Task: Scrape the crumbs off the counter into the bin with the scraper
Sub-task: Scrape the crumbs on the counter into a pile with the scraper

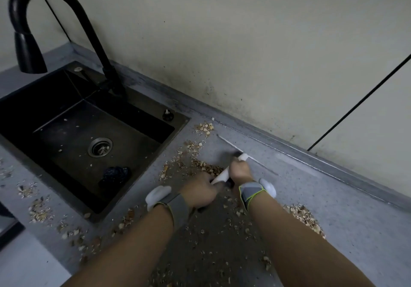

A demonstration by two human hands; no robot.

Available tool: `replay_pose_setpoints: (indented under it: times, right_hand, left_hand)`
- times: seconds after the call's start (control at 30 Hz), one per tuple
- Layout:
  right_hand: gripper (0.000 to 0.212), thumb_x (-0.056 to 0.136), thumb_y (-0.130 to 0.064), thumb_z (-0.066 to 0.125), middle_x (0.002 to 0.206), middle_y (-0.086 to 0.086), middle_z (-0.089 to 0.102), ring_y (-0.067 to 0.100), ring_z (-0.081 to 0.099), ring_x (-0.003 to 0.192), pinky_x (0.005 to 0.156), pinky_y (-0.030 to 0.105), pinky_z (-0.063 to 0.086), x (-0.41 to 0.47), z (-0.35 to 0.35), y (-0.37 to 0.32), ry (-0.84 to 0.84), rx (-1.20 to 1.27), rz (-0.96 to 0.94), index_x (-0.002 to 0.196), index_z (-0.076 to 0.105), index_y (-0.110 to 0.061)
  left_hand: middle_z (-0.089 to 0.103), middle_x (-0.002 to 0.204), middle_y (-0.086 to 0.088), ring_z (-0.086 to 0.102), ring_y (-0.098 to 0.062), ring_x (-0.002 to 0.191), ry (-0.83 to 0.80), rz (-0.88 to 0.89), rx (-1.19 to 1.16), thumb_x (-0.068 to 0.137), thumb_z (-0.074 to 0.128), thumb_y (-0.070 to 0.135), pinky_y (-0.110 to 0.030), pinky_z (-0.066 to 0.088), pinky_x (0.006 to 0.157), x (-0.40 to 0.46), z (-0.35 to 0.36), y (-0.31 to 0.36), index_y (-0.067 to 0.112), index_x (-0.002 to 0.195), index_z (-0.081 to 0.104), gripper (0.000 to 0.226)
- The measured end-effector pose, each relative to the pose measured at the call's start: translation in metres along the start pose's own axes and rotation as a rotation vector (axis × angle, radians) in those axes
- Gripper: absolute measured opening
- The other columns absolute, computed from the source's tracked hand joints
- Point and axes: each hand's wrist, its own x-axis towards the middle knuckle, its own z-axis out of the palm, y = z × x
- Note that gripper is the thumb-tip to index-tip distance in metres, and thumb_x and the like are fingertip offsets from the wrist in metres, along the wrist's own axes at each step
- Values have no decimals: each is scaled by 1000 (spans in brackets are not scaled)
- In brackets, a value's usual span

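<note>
Grey speckled counter (333,197) set against a stained cream wall (244,42), with a raised grey upstand along the join. At left, a black sink (182,122) is sunk into the counter; a black gooseneck tap (66,8) rises from its far rim and arches over the basin. Inside the basin lie a round metal drain (100,147), a dark crumpled object near the front wall, and a few stray pale bits. Crumbs (204,128) are scattered over the counter in loose patches: beside the sink's right rim, along its near rim at left, under and between the forearms, and in a denser heap to the right of the right wrist. Both hands meet near the centre of the counter on the scraper (222,174), whose white handle runs between them and whose thin blade edge extends along the counter toward the wall. The left hand (200,192) is curled round the handle's near end; the right hand (241,171) grips its far part. Each wrist bears a grey band carrying a white device.
</note>
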Motion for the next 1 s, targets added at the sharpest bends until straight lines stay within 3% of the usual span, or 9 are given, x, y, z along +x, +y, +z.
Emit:
replay_pose_setpoints:
  times: [0.17, 0.27, 0.43, 0.53, 0.67, 0.73, 0.83, 0.93, 1.0]
  right_hand:
    - [46, 103, -22, 34, 125, 34, 57, 44, 56, 118, 99, 44, 46, 19, 21, -41, 28, 68, -75, 123, 54, 15]
    - [47, 103, -23, 33, 121, 26, 58, 45, 56, 119, 96, 43, 47, 29, 34, -59, -2, 106, -72, 128, 50, 13]
    - [48, 103, -22, 32, 131, 31, 54, 44, 54, 121, 102, 47, 45, 47, 50, -80, 14, 55, -70, 127, 52, 14]
    - [49, 103, -25, 32, 131, 30, 55, 43, 53, 121, 104, 46, 43, 57, 51, -85, 65, 2, -65, 127, 53, 13]
    - [49, 103, -25, 31, 134, 29, 53, 44, 52, 122, 104, 49, 44, 64, 50, -86, 71, -33, -49, 138, 42, 7]
    - [46, 103, -22, 32, 133, 31, 53, 45, 53, 122, 100, 49, 47, 68, 51, -80, 39, -3, -37, 133, 46, 11]
    - [45, 102, -18, 35, 132, 34, 53, 47, 53, 122, 100, 50, 46, 63, 51, -73, -15, 66, -30, 131, 48, 14]
    - [38, 101, -21, 36, 125, 33, 57, 45, 57, 116, 100, 52, 48, 53, 53, -69, -31, 92, -25, 116, 57, 7]
    - [31, 100, -26, 36, 113, 28, 61, 41, 61, 105, 84, 49, 54, 52, 55, -69, -66, 133, -15, 101, 53, 0]
  left_hand:
    - [54, 60, -6, 49, -19, 48, 147, 105, 72, 92, 55, 38, -27, 33, 49, 23, -30, 0, 12, 73, 62, 32]
    - [57, 63, -7, 51, -23, 53, 166, 112, 62, 90, 58, 41, -28, 35, 52, 38, -47, 0, 7, 80, 67, 36]
    - [63, 67, -14, 53, -22, 49, 175, 118, 95, 89, 57, 43, -27, 36, 47, 65, -71, -1, 2, 86, 71, 43]
    - [62, 71, -17, 54, -23, 58, 177, 119, 92, 90, 56, 45, -30, 36, 54, 73, -71, 0, 0, 87, 69, 47]
    - [47, 57, -8, 45, -24, 53, 167, 129, 58, 93, 54, 42, -28, 27, 50, 77, -61, -1, 4, 71, 60, 44]
    - [43, 54, -6, 41, -22, 49, 173, 129, 68, 94, 53, 40, -28, 23, 48, 75, -58, -3, 7, 69, 56, 41]
    - [52, 63, -12, 46, -23, 55, 153, 122, 13, 94, 53, 40, -28, 28, 54, 70, -56, -7, 0, 87, 67, 43]
    - [56, 66, -13, 49, -23, 55, 152, 127, -41, 92, 56, 39, -30, 33, 56, 61, -57, -14, 0, 88, 69, 42]
    - [58, 63, -8, 49, -22, 49, 175, 128, -45, 91, 57, 40, -28, 34, 53, 56, -59, -16, 5, 83, 70, 38]
